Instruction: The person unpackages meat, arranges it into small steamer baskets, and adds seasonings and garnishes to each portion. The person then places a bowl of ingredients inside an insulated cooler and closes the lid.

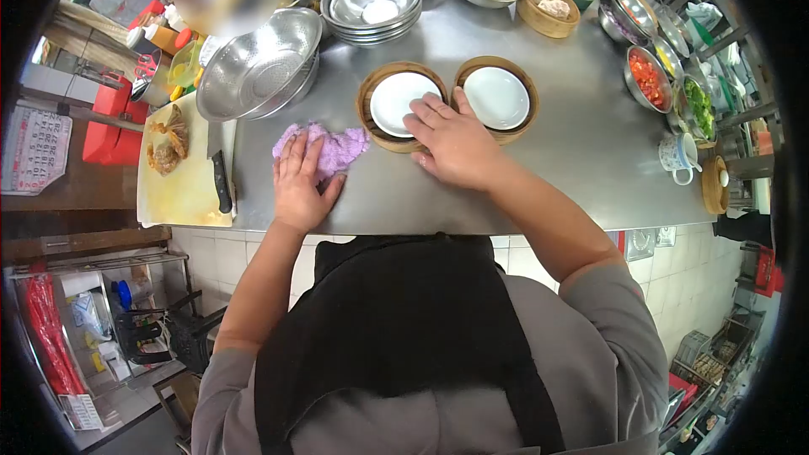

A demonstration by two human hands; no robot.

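Two round bamboo steamers stand side by side on the steel table, each with a white dish inside: the left dish (398,104) and the right dish (496,99). My right hand (459,141) lies over the left steamer (367,124) and the near edge of the right steamer (529,125), fingers extended, fingertips at the left dish's right side. Flat on a crumpled purple cloth (340,150) rests my left hand (302,184), its fingers spread, left of the steamers.
On the left, a cutting board (181,202) holds food beside a black-handled knife (221,181). Metal bowls (261,67) stand behind the cloth. A steamer of dumplings (549,10) is at the back; a mug (677,157) and bowls of chopped vegetables (647,80) are right.
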